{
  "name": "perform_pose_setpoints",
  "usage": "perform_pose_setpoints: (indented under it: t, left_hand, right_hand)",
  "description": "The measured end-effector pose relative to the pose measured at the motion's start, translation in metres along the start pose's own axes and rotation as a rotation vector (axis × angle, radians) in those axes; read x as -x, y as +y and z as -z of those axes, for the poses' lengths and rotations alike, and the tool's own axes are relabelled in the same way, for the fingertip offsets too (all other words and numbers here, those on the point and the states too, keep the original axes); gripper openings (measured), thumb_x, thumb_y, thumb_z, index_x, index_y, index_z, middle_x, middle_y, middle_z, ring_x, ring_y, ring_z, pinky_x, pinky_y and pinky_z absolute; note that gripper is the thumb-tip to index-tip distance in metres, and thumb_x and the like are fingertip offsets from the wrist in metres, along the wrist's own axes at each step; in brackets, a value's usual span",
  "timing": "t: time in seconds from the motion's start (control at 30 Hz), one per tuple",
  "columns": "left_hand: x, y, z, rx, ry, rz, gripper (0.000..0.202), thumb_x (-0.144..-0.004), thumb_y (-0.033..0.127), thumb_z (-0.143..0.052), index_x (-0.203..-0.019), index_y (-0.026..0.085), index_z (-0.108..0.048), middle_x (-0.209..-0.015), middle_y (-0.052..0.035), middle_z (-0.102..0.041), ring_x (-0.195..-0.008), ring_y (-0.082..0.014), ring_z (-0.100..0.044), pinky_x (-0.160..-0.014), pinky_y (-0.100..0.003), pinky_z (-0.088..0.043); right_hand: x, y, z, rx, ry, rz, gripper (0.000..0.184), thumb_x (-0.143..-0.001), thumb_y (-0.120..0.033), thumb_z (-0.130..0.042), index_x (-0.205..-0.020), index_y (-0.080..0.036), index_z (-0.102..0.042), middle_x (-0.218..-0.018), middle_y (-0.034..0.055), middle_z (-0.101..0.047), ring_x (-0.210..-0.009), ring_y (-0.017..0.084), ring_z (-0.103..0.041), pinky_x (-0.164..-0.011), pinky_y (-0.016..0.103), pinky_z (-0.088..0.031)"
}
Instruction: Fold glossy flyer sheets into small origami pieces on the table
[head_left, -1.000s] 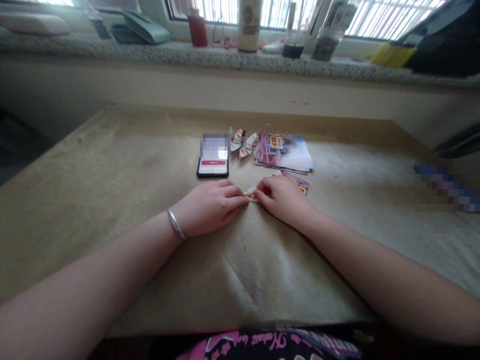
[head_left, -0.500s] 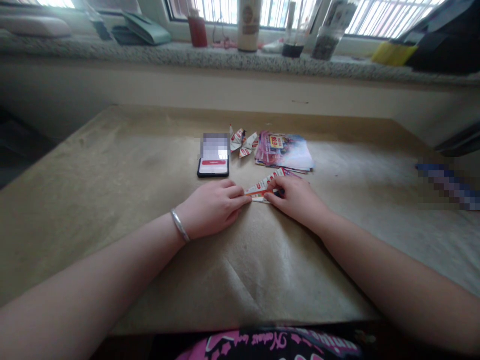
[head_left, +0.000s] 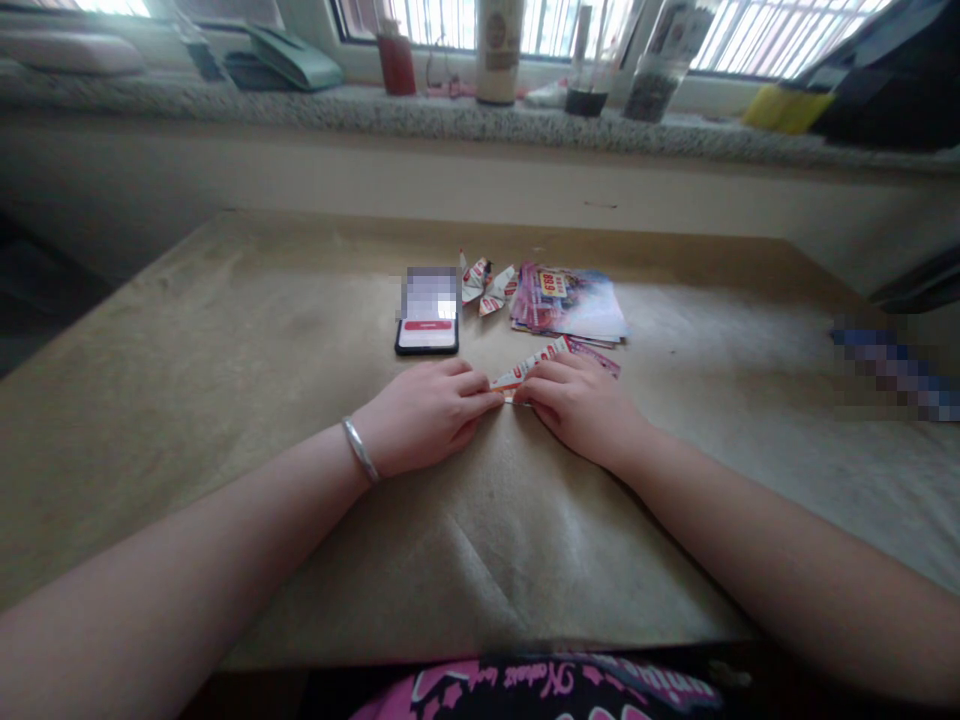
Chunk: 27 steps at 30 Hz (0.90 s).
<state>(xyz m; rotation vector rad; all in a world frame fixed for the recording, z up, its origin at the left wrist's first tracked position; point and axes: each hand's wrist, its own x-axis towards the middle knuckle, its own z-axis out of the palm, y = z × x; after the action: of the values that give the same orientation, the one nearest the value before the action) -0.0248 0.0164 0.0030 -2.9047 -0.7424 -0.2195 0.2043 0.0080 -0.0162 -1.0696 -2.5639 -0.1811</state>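
A folded piece of printed paper [head_left: 541,360], white and red with a pink patterned end, lies on the table between both hands. My left hand [head_left: 433,412], with a silver bangle [head_left: 361,451] at the wrist, has its fingertips closed on the paper's narrow left tip. Across the paper's middle and lower edge rests my right hand [head_left: 581,400], its fingers bent together and pressing the fold. Much of the paper is hidden under the right fingers. Just beyond stands a folded paper figure [head_left: 489,287] of similar print.
A phone [head_left: 427,335] with a lit screen lies beyond my left hand. Past my right hand is a stack of colourful printed sheets [head_left: 581,305]. Bottles, including a red one [head_left: 396,62], line the stone windowsill [head_left: 300,110]. A blurred blue-purple item [head_left: 900,375] is at the table's right.
My right hand has slid left along the paper toward my left hand and now covers more of its middle, uncovering the pink end. My left hand has stayed in place.
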Motion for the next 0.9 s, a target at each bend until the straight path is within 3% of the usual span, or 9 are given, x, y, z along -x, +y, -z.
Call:
perform_pose_setpoints:
  t: [0.23, 0.77, 0.9]
  left_hand:
    - [0.0003, -0.0001, 0.0002, -0.003, 0.013, -0.009, 0.032, -0.089, 0.020, -0.047, -0.117, 0.020, -0.062, -0.099, -0.0065, -0.064, -0.089, -0.0192, -0.056, -0.079, -0.032, -0.049]
    - [0.0017, -0.0030, -0.0001, -0.010, 0.050, -0.026, 0.031, -0.088, 0.017, -0.047, -0.114, 0.019, -0.063, -0.093, -0.0064, -0.064, -0.083, -0.0181, -0.056, -0.074, -0.030, -0.050]
    - [0.0020, -0.0021, -0.0001, -0.009, 0.058, -0.024, 0.029, -0.087, 0.017, -0.048, -0.110, 0.019, -0.065, -0.093, -0.0061, -0.064, -0.083, -0.0176, -0.056, -0.075, -0.029, -0.049]
  right_hand:
    - [0.0005, 0.0063, 0.0006, -0.073, 0.004, 0.187, 0.025, -0.090, -0.016, -0.048, -0.098, -0.021, -0.071, -0.093, 0.0053, -0.069, -0.085, 0.018, -0.055, -0.076, 0.031, -0.042]
    - [-0.0028, 0.0031, 0.0021, 0.080, -0.057, 0.194, 0.025, -0.095, -0.026, -0.047, -0.112, -0.026, -0.066, -0.102, 0.0045, -0.068, -0.092, 0.020, -0.055, -0.076, 0.033, -0.037]
    - [-0.0024, 0.0055, 0.0028, 0.081, -0.087, 0.167, 0.024, -0.093, -0.025, -0.048, -0.107, -0.025, -0.067, -0.101, 0.0055, -0.067, -0.089, 0.020, -0.055, -0.073, 0.032, -0.037]
